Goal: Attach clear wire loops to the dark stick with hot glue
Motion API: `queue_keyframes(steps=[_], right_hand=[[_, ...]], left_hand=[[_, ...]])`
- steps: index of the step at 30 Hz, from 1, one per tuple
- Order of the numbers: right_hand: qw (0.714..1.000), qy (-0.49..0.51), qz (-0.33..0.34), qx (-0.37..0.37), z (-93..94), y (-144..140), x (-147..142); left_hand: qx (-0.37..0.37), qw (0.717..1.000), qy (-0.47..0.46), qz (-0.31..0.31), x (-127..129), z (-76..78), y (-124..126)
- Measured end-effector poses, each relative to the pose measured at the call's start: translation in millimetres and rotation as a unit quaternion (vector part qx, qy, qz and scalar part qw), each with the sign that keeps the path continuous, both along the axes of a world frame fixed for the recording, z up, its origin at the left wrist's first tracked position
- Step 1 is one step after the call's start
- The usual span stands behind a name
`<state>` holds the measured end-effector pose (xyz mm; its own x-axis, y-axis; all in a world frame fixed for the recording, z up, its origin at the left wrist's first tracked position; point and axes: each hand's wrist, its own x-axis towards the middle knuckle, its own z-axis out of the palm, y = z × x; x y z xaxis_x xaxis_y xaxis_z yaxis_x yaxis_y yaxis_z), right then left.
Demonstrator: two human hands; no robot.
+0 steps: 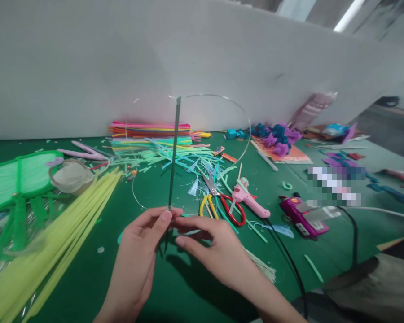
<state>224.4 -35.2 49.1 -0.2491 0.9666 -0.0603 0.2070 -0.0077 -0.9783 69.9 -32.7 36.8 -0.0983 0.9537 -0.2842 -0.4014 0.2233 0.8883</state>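
Observation:
My left hand (139, 251) is closed, with thumb and fingers pinching a thin dark green stick (174, 157) near its lower end. The stick stands nearly upright, leaning slightly right at the top. A clear, thin hoop (249, 130) spreads to both sides of it, meeting it near the top and by my fingers. From the right, my right hand (218, 249) reaches in with loosely bent fingers. Its index fingertip is at the stick beside my left thumb, while its own thumb stands apart below. I see nothing held between them.
Yellow-green strips (77, 224) and a green fuzzy piece (20, 179) lie left. Behind are bundled coloured pipe cleaners (151, 132). Scissors (218, 193), a pink glue gun (251, 199) with a black cord and a purple device (303, 217) lie right. A pale wall (87, 67) rises behind the green table.

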Motion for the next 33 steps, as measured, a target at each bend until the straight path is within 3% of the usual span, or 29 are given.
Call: queue_keyframes(steps=[1,3,5,7,8,10,14,17,20,23,25,26,28,29,30,31,33], right_hand=[[0.998,-0.063,-0.022,0.016,1.7,0.5,15.1],[0.966,-0.196,-0.149,0.078,2.1,4.7,52.0],[0.890,-0.374,-0.224,0.136,-3.2,12.7,90.3],[0.788,-0.565,-0.202,0.138,-13.9,22.2,120.6],[0.755,-0.622,-0.170,0.116,-20.7,26.8,130.7],[0.749,-0.638,-0.152,0.101,-34.6,34.9,140.8],[0.763,-0.623,-0.148,0.094,-51.8,44.7,138.9],[0.758,-0.618,-0.187,0.092,-49.2,43.5,139.4],[0.742,-0.599,-0.280,0.111,-36.6,32.1,140.7],[0.733,-0.500,-0.423,0.185,-23.2,11.0,127.4],[0.758,-0.409,-0.453,0.231,-17.7,-5.0,106.8],[0.783,-0.375,-0.423,0.260,-16.1,-12.2,94.1],[0.804,-0.356,-0.385,0.279,-14.7,-22.8,67.3],[0.834,-0.333,-0.339,0.280,-14.4,-25.9,54.7],[0.891,-0.257,-0.245,0.281,-14.1,-27.6,43.5],[0.923,-0.197,-0.192,0.269,-13.9,-27.9,33.9],[0.953,-0.118,-0.116,0.256,-13.6,-26.3,20.3]], left_hand=[[0.001,1.000,0.015,0.007,-0.1,-0.4,-0.3],[0.003,0.999,0.049,0.016,-0.3,-1.2,-1.0],[0.013,0.997,0.073,0.015,-0.5,-2.1,-1.5],[0.023,0.996,0.085,0.015,-0.5,-2.5,-1.7],[0.025,0.995,0.091,0.014,-0.4,-2.6,-1.7],[0.021,0.994,0.105,0.011,0.1,-2.6,-1.8],[0.009,0.993,0.113,0.008,0.6,-3.9,-2.2],[0.005,0.994,0.105,0.016,-0.5,-6.0,-2.6],[0.003,0.995,0.094,0.024,-1.8,-8.0,-2.8],[0.004,0.996,0.085,0.028,-2.7,-8.9,-2.8],[0.010,0.996,0.078,0.031,-3.0,-9.0,-2.9],[0.014,0.997,0.075,0.034,-3.2,-8.9,-3.1],[0.021,0.996,0.073,0.044,-3.6,-8.8,-3.6],[0.023,0.996,0.074,0.050,-3.7,-8.7,-4.0],[0.025,0.995,0.074,0.057,-3.8,-8.6,-4.4],[0.026,0.995,0.073,0.064,-3.9,-8.5,-4.7],[0.025,0.995,0.069,0.072,-4.0,-8.2,-5.2]])
